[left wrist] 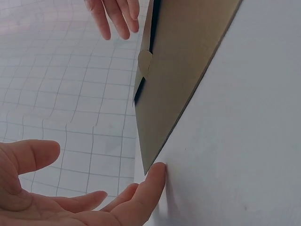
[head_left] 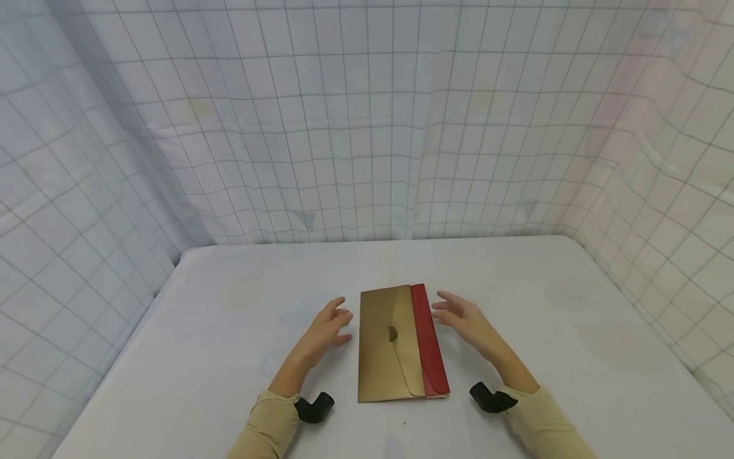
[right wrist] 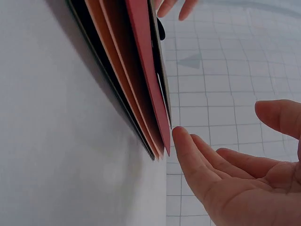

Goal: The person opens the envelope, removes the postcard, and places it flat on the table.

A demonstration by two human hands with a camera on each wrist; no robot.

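Note:
A gold envelope (head_left: 378, 344) with a small rounded clasp tab lies on top of a red envelope (head_left: 427, 338), which sticks out along the right side. From the right wrist view, the red envelope (right wrist: 146, 70) rests above orange-toned layers (right wrist: 120, 77) and a dark bottom layer, slightly fanned. My left hand (head_left: 321, 335) hovers just left of the gold envelope, fingers loosely extended and holding nothing. On the other side, my right hand (head_left: 467, 322) is near the red envelope's upper right edge, its fingers relaxed and holding nothing. A small gap separates each hand from the stack in the head view.
The stack lies on a white-covered table (head_left: 229, 357). White grid-patterned curtains (head_left: 367, 140) hang behind the table and along both sides. A black curved piece (head_left: 314, 408) sits at the left cuff, and another black piece (head_left: 492, 399) at the right cuff.

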